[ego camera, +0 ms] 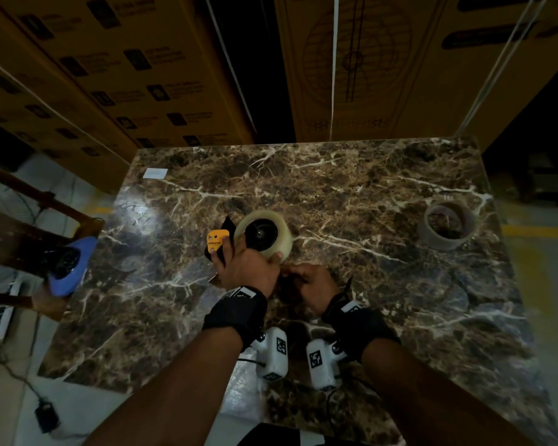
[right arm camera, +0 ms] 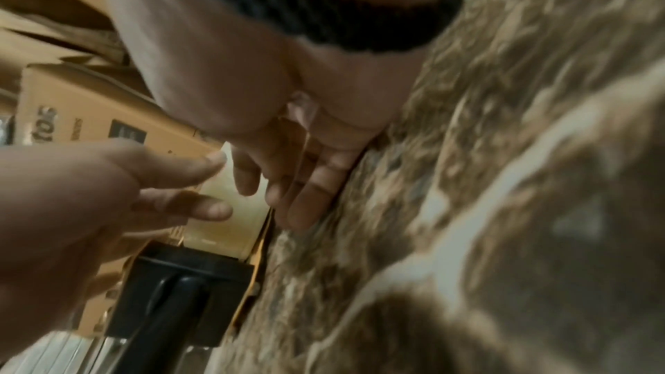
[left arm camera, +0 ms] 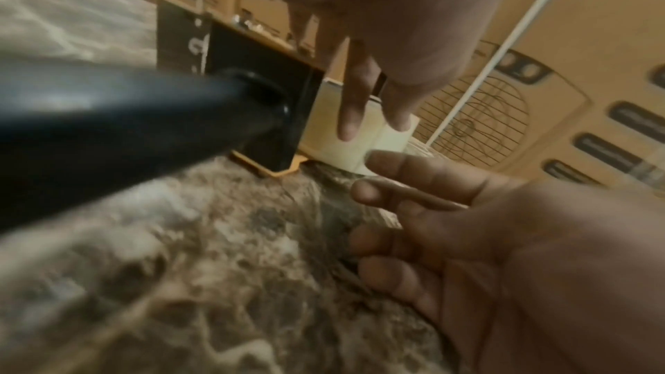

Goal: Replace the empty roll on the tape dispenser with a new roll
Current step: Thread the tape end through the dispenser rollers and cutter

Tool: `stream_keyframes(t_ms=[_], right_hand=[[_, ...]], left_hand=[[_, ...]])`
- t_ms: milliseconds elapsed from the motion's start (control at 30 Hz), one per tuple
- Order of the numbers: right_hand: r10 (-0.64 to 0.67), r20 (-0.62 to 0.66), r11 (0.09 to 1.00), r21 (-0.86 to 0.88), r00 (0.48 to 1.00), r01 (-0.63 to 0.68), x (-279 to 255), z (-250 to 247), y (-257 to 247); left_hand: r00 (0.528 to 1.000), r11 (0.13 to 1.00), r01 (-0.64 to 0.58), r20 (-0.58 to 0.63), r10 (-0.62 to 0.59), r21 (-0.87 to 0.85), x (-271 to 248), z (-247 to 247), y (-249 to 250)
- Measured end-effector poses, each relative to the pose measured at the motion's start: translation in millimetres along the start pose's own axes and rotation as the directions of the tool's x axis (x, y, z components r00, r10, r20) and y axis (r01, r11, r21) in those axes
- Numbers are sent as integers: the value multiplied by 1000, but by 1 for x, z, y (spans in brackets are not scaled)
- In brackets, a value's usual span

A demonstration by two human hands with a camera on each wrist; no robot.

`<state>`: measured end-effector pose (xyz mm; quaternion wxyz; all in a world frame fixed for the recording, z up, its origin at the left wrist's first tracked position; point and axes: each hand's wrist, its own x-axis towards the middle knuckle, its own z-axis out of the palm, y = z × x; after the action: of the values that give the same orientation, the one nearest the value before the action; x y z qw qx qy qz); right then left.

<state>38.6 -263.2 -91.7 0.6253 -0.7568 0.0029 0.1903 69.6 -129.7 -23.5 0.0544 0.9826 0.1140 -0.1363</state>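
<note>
A dark brown marble-patterned surface [ego camera: 351, 194] with white veins stands in a dim room, and stacked printed cardboard boxes [ego camera: 116, 75] rise past its far edge. A wooden chair [ego camera: 29, 201] sits off the left edge with a blue disc-shaped object [ego camera: 74, 268] on it.

Near the middle of the surface lies the black and yellow handheld tape dispenser [ego camera: 218, 241], carrying a full cream-coloured roll of tape [ego camera: 264, 235]. Only the head view shows the empty grey cardboard tape core [ego camera: 448, 225], which stands alone near the right edge (well apart from the hands), and a small white label [ego camera: 155, 173] by the far left corner. The wrist views alone show the dispenser's black handle [left arm camera: 126, 118] lying close to the surface, pointing toward the near edge.

The left hand [ego camera: 248, 265] lies over the dispenser, its straight fingers [left arm camera: 351, 107] resting on the roll's outer face: an open grip. The right hand [ego camera: 310, 284] is just beside it, fingers [right arm camera: 194, 206] loosely extended toward the roll, holding nothing.
</note>
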Motion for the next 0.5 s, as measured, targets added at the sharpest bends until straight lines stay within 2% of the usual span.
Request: stream_keyframes(t_ms=[100,200,267,400,500], right_hand=[[80,33,996,27,996,-81,1,-7,2],[216,53,938,266,975,-222,3,-10,-3],[275,77,890,357,959,-284,7,-11,-9],[292,34,914,283,956,-290,24,-23,-16],[240,-48,948,229,970,-223,36,-34,-24]], left_hand=[[999,998,-21,-45,18,-60,-5,3,-4],[995,990,-66,-82,56,-125,-11,5,-10],[995,984,-74,-79,62,-159,-13,5,-13],[994,987,-84,-87,73,-137,-15,4,-13],[993,988,-53,-110,37,-144,-21,5,-6]])
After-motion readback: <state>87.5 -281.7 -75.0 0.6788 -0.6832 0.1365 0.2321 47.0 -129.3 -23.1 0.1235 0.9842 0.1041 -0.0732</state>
